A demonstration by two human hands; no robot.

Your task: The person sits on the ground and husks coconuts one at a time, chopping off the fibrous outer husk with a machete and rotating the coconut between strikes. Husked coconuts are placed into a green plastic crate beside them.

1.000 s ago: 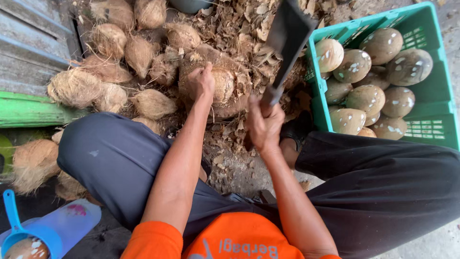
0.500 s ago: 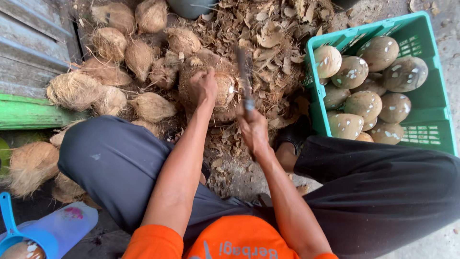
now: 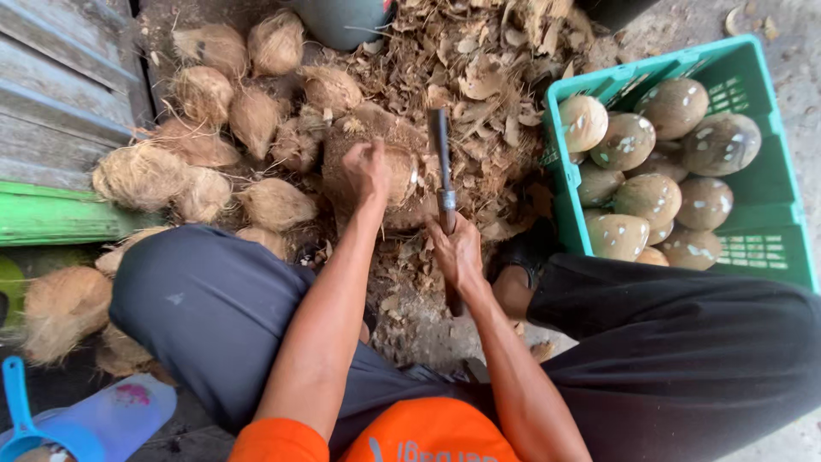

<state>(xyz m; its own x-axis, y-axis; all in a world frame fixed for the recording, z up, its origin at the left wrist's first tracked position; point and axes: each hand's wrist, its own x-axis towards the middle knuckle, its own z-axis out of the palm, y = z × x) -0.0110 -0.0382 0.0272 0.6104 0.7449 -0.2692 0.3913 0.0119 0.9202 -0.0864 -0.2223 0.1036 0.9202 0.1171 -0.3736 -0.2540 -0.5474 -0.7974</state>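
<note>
Blade down: a second ago you held the cleaver point(image 3: 442, 162) raised high over the green crate, and now it stands edge-down beside the coconut point(image 3: 389, 175), its dark blade pointing away from you. Your right hand point(image 3: 457, 252) is wrapped tightly around the handle, a closed grip just below the metal collar. Your left hand point(image 3: 368, 171) has not moved; it presses on top of the same husky coconut, fingers curled over it, pinning it to the ground between your knees. Judging by the swing, the chop has landed at the nut's right side, so husk is being cut away there.

The coconut sits in the middle of the scene, on a bed of loose brown husk scraps point(image 3: 487, 77). To the far left lies a heap of unhusked, fibrous coconuts point(image 3: 205, 145), touching one another, beside grey boards.

On the right stands a green plastic crate point(image 3: 765, 257). It holds about ten trimmed coconuts point(image 3: 676, 150), smooth, tan and flecked with white, piled close together. Near left, a blue scoop point(image 3: 26, 419) rests by a pale blue tub point(image 3: 120, 411); what the scoop holds is unclear.
</note>
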